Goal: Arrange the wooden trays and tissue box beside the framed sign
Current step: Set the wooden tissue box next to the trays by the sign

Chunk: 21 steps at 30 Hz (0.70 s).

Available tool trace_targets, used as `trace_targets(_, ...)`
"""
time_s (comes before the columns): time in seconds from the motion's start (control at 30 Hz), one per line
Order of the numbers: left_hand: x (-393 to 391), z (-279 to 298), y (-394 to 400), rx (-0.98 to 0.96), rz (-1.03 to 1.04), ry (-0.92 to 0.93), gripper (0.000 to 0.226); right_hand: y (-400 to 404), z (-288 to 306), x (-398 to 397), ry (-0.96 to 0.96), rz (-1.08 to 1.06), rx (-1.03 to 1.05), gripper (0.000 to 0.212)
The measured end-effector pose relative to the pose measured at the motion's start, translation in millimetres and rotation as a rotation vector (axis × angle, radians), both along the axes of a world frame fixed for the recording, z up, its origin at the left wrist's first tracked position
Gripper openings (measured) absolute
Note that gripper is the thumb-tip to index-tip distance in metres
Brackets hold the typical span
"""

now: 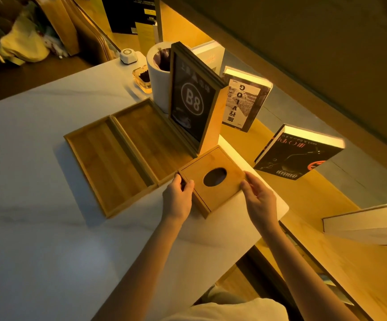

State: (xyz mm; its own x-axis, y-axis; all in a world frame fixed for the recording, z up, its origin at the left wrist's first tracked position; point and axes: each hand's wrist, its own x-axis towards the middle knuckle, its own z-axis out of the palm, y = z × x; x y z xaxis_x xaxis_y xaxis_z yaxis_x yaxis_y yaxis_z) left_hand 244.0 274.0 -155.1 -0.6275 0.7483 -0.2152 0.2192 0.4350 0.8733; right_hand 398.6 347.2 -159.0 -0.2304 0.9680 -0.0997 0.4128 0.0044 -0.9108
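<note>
While both hands grip the tissue box [212,179], my left hand [178,197] curls over its near-left corner and my right hand [260,197] presses its right edge. It sits on the desk [37,205], touching the framed sign [193,100] and the two wooden trays [127,147].

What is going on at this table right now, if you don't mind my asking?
A person is tidying a white table. The left hand and right hand grip opposite sides of a wooden tissue box, at the foot of the upright framed sign. Two empty wooden trays already lie side by side beside the sign, with the box touching or nearly touching the nearer one's end.
</note>
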Motion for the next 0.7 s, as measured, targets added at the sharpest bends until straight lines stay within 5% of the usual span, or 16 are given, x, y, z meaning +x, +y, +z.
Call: trace_targets(0.7,6,-12,62,0.087,0.01,-0.011,0.019,67,-13,5,-0.034,0.018,0.0,0.033)
